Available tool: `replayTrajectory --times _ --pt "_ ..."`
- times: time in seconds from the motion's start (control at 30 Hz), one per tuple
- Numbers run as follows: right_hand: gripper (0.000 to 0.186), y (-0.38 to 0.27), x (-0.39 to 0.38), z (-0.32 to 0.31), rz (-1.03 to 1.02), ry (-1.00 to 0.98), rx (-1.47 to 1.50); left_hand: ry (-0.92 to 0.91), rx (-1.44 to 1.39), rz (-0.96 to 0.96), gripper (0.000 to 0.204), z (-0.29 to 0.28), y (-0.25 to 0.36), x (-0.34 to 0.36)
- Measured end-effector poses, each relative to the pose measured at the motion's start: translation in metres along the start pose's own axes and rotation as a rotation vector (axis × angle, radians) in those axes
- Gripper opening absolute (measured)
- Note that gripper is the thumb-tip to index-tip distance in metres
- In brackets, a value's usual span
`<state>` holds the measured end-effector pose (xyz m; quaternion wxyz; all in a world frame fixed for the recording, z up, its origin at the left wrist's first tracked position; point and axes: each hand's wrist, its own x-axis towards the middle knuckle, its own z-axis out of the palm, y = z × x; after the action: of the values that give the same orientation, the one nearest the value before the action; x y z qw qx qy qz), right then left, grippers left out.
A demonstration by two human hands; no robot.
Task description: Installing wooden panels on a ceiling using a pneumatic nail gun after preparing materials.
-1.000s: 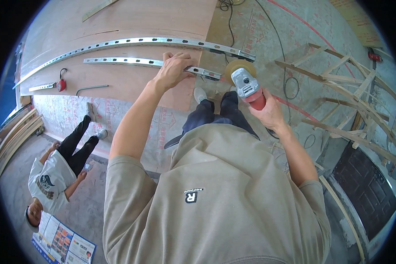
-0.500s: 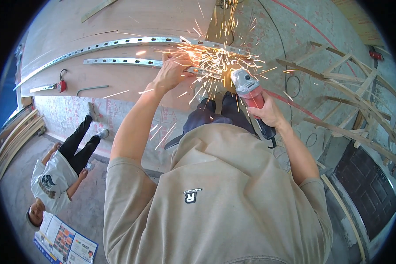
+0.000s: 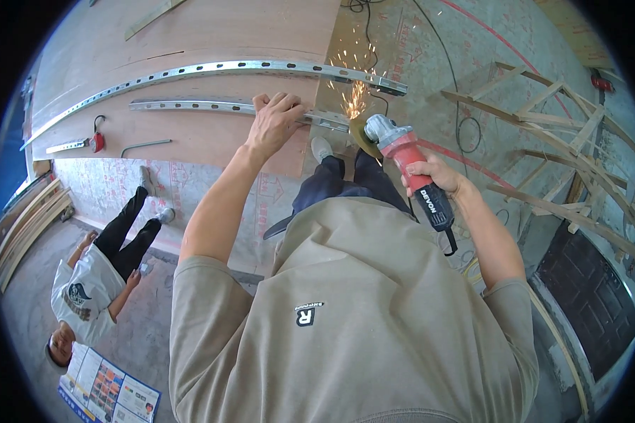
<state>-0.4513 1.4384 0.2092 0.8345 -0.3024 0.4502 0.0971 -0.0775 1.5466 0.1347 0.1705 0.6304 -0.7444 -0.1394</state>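
Observation:
My right hand [image 3: 434, 176] grips a red and black angle grinder [image 3: 406, 156] with a grey head. Its yellowish disc [image 3: 365, 139] is at the right end of a short slotted metal channel [image 3: 190, 106], and a small spray of sparks [image 3: 356, 99] rises there. With fingers bent over it, my left hand [image 3: 276, 121] holds this channel down near the right edge of the plywood board [image 3: 212, 141]. A longer slotted channel [image 3: 212, 68] lies behind it, its right end jutting past the board's edge.
On the board's left lie a red tape measure [image 3: 97, 141] and a bent metal rod [image 3: 146, 146]. A black cable [image 3: 448, 53] runs over the floor. Wooden frames [image 3: 578, 134] stand at right. Another person [image 3: 95, 296] stands at left beside stacked boards [image 3: 28, 225].
The large burst of sparks has shrunk to a small spray. The grinder has shifted slightly right and tilted, and the short channel has turned on the board under my left hand.

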Motion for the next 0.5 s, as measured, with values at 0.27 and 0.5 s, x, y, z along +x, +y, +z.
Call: replayTrajectory --times 0.27,0.5 --pt "0.040 -0.017 0.001 -0.002 0.046 -0.025 0.100 0.078 0.021 0.021 0.034 0.008 0.001 -0.008" --pt "0.041 -0.017 -0.016 0.004 0.106 -0.030 0.003 0.076 0.017 0.032 0.036 0.005 0.001 -0.004"
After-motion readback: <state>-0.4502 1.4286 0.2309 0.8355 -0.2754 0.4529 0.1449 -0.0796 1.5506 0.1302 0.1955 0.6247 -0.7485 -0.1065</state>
